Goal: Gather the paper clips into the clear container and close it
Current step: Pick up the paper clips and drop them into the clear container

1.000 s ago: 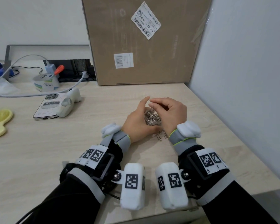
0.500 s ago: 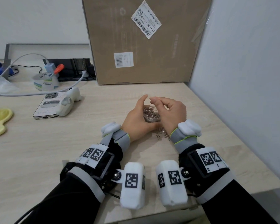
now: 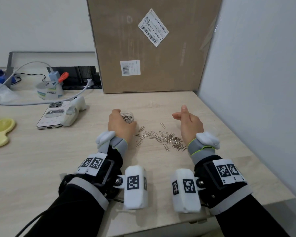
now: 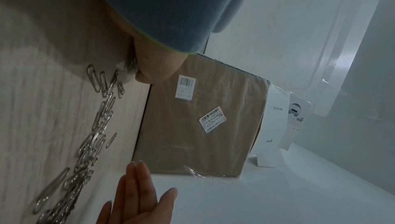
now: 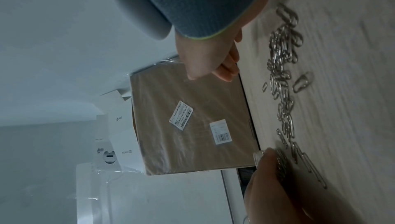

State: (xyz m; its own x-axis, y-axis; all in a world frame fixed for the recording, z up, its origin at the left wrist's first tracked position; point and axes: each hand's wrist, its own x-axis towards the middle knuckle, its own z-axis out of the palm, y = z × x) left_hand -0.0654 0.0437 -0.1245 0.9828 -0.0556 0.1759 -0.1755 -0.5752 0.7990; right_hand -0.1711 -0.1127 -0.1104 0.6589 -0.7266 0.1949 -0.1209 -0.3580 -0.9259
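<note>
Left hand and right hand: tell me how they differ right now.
The left hand curls round the clear container of paper clips; the right hand holds nothing. The left hand sits left of the loose paper clips on the table; the right hand is at their right, fingers loosely out, thumb up. Both wear grey wristbands and wrist cameras.

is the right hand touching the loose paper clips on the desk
Apart. The head view shows the right hand raised beside the paper clips, bare desk between them.

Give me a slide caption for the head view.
Left hand grips the clear container of clips; right hand open beside loose paper clips on the desk.
</note>
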